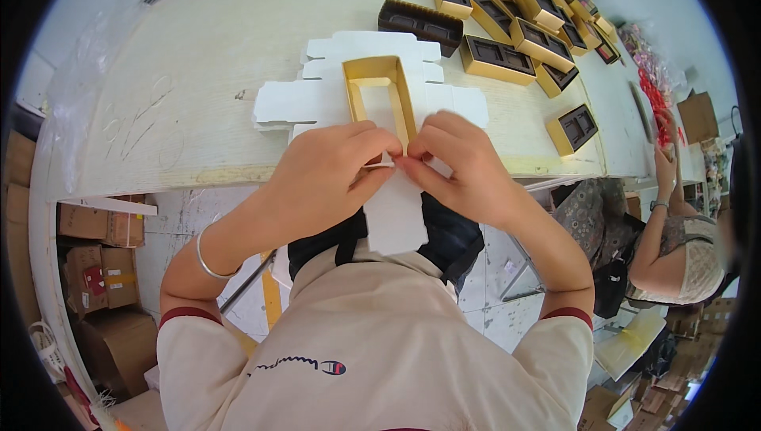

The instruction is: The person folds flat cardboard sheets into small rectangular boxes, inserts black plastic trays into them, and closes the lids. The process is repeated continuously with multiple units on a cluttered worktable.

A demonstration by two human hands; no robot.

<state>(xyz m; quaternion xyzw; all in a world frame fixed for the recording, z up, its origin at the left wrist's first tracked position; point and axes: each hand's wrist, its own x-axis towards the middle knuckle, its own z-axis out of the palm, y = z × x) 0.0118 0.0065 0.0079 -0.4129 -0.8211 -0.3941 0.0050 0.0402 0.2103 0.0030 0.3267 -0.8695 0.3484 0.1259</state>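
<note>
A partly folded cardboard box (403, 104), gold inside and white outside, lies near the table's front edge. Its near corners are pinched between the fingertips of my left hand (337, 160) and my right hand (460, 160), both closed and almost touching. The box's white end flap (394, 221) hangs over the edge toward my lap. Beneath and around the box lie flat white cardboard blanks (285, 102), overlapping in a stack. What exactly sits between the fingertips is partly hidden.
Dark plastic inserts (420, 25) lie beyond the blanks. Several gold boxes with dark inserts (497, 59) are piled at the far right, one gold box (574, 129) standing apart. Another person's hand (664, 168) shows at the right. Brown cartons (119, 340) fill the shelf at lower left.
</note>
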